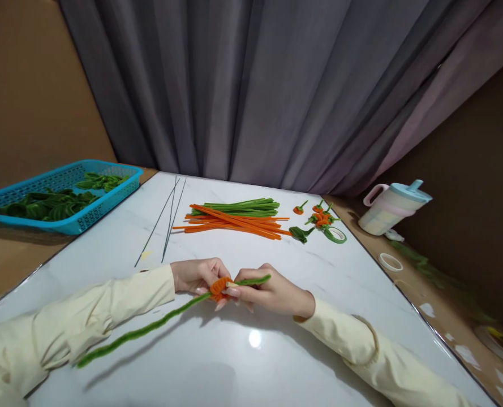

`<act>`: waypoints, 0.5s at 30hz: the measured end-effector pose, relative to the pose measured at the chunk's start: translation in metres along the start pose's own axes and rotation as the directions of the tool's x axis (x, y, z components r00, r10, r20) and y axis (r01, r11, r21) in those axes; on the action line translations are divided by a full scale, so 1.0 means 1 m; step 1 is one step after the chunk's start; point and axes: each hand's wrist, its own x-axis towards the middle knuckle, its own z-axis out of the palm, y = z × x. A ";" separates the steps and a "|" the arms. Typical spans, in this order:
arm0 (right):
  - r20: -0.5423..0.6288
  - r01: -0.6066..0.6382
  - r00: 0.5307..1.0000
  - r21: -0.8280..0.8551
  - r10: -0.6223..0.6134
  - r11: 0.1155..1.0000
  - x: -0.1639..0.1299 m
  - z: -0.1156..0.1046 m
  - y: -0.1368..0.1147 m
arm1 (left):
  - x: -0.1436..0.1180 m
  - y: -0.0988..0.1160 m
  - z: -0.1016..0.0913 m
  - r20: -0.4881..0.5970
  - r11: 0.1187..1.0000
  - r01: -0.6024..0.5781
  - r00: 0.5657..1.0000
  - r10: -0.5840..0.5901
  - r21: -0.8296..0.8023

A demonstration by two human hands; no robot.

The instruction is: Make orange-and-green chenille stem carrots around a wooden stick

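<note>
My left hand [204,275] is closed around a small orange coil of pipe cleaner [219,287] above the near part of the table. A green pipe cleaner [149,328] runs through this coil, its long end slanting down to the left and its short end sticking out over my right hand [272,291]. The right thumb and fingers pinch the green pipe cleaner close beside the coil. Something pale and pointed shows at the right thumb; whether it is a nail or a thin stick, I cannot tell. Some fingertips are hidden behind the coil.
Orange pipe cleaners [238,224] and green ones [251,206] lie mid-table, thin dark wires [170,223] to their left. Small orange pieces with green stems [320,218] lie beside green tape [335,235]. A blue basket [75,226] holds green leaves; a lidded cup [389,212] stands right.
</note>
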 end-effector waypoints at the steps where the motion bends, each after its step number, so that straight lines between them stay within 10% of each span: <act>1: 0.021 0.002 1.000 0.015 -0.003 1.000 0.000 0.000 -0.001 | -0.001 0.001 0.000 0.013 1.000 0.009 1.000 -0.009 0.012; 6: 0.161 -0.114 0.984 0.271 0.072 0.956 0.000 0.002 -0.001 | -0.006 0.004 0.004 0.066 0.997 0.058 0.996 -0.062 0.056; 15: 0.577 -0.524 0.814 0.678 0.069 0.516 0.007 0.013 0.018 | -0.009 0.008 0.014 0.124 0.976 0.180 0.973 -0.195 0.124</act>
